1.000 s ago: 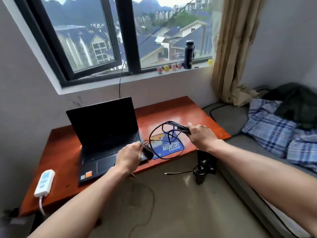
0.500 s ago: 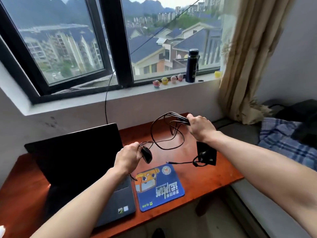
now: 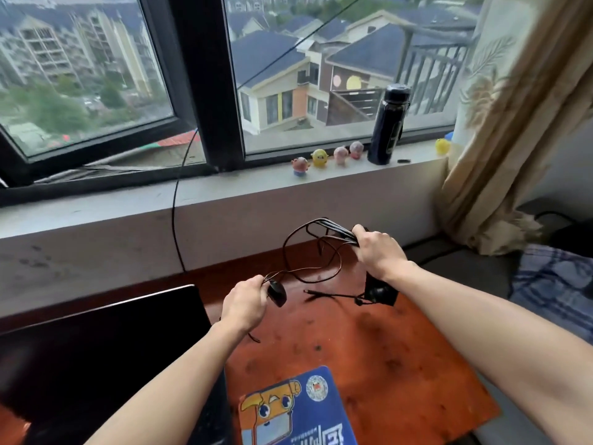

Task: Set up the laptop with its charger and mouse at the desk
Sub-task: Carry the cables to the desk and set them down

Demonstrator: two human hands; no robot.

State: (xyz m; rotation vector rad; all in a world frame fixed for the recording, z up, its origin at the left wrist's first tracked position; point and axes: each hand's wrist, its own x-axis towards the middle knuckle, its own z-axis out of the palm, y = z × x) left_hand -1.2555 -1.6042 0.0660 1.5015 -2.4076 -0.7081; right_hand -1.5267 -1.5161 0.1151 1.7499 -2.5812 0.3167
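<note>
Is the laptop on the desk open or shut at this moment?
Open. The laptop has its dark screen raised, standing up from the desk. Whether it is powered on, I cannot tell.

Black mouse [image 3: 277, 293] dangles above the desk [image 3: 401, 364] by its cord; charger brick [image 3: 380, 292] (plug tip sticking left) hangs too; open laptop [image 3: 106, 348] sits left.

A dark bottle [image 3: 387, 123] stands beside small toy figures [image 3: 340, 155] on the windowsill [image 3: 224, 194].

Bare forearms, no sleeves, hands [image 3: 247, 300] unadorned.
</note>
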